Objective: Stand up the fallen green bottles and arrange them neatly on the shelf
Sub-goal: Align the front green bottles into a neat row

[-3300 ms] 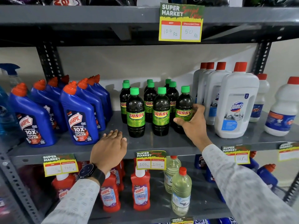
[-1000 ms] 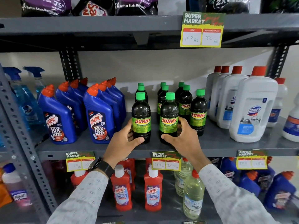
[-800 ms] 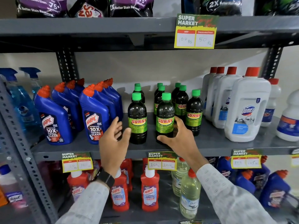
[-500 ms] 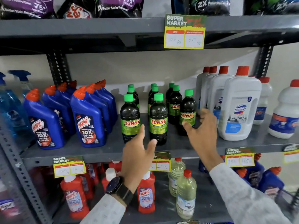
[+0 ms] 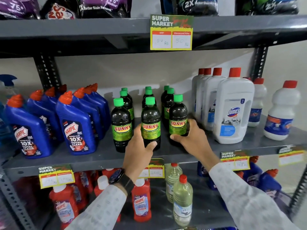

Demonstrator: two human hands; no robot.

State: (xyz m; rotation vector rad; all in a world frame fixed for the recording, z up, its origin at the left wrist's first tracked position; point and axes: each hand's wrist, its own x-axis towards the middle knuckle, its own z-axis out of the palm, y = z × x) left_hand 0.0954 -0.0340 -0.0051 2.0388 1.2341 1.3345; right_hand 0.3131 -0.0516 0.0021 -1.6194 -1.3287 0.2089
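Several dark SUNNY bottles with green caps stand upright in three rows on the grey middle shelf [image 5: 99, 156]. My left hand [image 5: 138, 151] wraps the base of the front middle bottle [image 5: 150, 120]. My right hand [image 5: 191, 138] grips the lower part of the front right bottle [image 5: 178, 117]. The front left bottle [image 5: 121, 123] stands free beside my left hand. The bottles behind are partly hidden by the front ones.
Blue Harpic bottles [image 5: 74, 127] crowd the shelf to the left of the green group. White Domex bottles [image 5: 232, 110] stand close on the right. Red Harpic bottles [image 5: 141, 201] and pale clear bottles [image 5: 182, 200] fill the shelf below. Price tags [image 5: 172, 33] hang on the shelf edges.
My left hand has risen from below the shelf edge onto the front middle bottle. My right hand has closed on the front right bottle, which now stands further forward.
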